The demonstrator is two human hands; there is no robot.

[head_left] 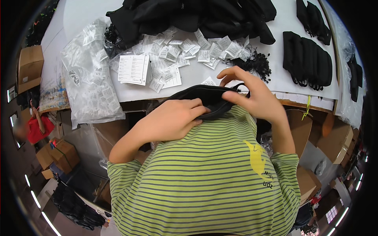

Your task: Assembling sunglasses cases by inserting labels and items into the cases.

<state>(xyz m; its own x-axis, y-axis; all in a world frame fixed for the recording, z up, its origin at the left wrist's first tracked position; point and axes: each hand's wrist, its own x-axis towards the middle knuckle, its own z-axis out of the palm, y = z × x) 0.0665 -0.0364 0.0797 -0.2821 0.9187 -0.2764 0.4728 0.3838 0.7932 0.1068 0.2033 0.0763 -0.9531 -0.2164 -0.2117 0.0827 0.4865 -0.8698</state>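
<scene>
Left hand: centre of frame, palm down, fingers curled rightward and pinched shut on a black fabric piece. Left forearm: bare, running down-left to a bent elbow at lower left of centre. Right hand: right of centre, raised slightly higher, thumb and fingertips closed on the same piece, index finger arched. Right forearm: bare, dropping almost straight down.

White paper tags scattered on white table beyond hands. Black garment pile farther back. Row of folded black pieces to right. Clear plastic bags to left. Cardboard boxes far left.
</scene>
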